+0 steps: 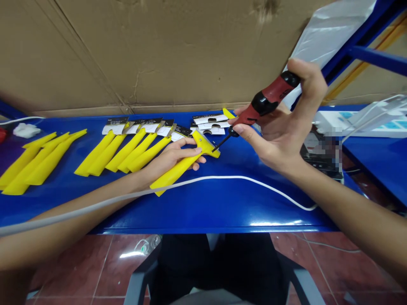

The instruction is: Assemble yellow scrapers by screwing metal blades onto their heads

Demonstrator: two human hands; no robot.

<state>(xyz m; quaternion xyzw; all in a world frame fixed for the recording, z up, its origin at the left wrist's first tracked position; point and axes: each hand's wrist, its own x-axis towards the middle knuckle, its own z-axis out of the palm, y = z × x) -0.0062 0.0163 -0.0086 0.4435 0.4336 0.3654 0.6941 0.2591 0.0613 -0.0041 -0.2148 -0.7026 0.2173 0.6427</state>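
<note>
My left hand (182,154) is closed around a yellow scraper (176,171) near its wide head, thumb on top, with the handle slanting down to the left. My right hand (282,123) grips a red and black screwdriver (263,101). Its dark shaft slants down to the left, and the tip meets the scraper's head at or very near a screw spot. Beyond the scraper lie several black and white cards (211,123). Left of my left hand, several yellow scrapers (133,150) with card sleeves on their heads rest in a row.
More yellow scraper pieces (44,163) lie on the far left of the blue table (222,212). A white cable (222,177) crosses in front of my arms. Cardboard (174,55) stands behind. A black box (321,156) and a white power strip (378,123) sit at right.
</note>
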